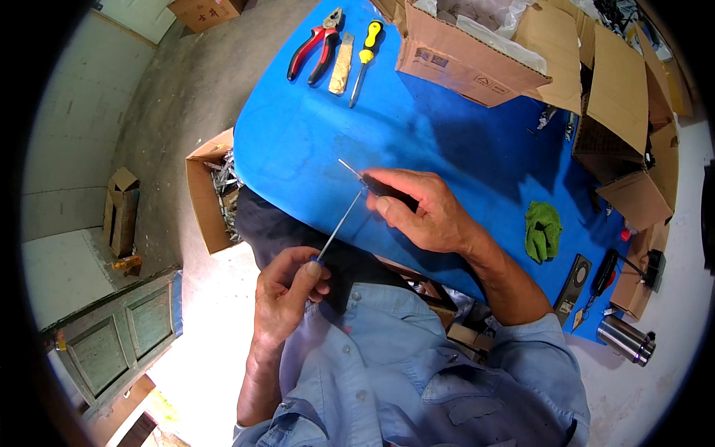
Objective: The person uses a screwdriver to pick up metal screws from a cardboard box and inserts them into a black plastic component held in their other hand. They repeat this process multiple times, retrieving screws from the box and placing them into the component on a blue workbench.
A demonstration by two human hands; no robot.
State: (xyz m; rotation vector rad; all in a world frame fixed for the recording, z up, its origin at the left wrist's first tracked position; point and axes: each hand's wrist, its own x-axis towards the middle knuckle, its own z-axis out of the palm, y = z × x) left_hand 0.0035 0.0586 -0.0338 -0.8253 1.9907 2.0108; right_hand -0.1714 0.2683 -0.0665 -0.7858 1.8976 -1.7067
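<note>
My left hand (289, 287) is closed round the blue handle of a screwdriver (342, 225), low over my lap. Its long thin shaft slants up and to the right. My right hand (417, 205), above the near part of the blue table, grips a small dark piece (391, 192) between thumb and fingers. From that piece a thin metal rod (348, 168) sticks out to the upper left. The screwdriver's tip meets the dark piece, or lies right beside it; I cannot tell which. My fingers cover much of the piece, so its kind stays hidden.
On the blue table (298, 141) lie red-black pliers (316, 48), a tape-wrapped blade (342, 68), a yellow-black screwdriver (365, 59) and a green cloth (543, 232). Cardboard boxes (469, 59) line the far right. A carton of metal parts (205, 201) stands left; a steel cylinder (625, 340) right.
</note>
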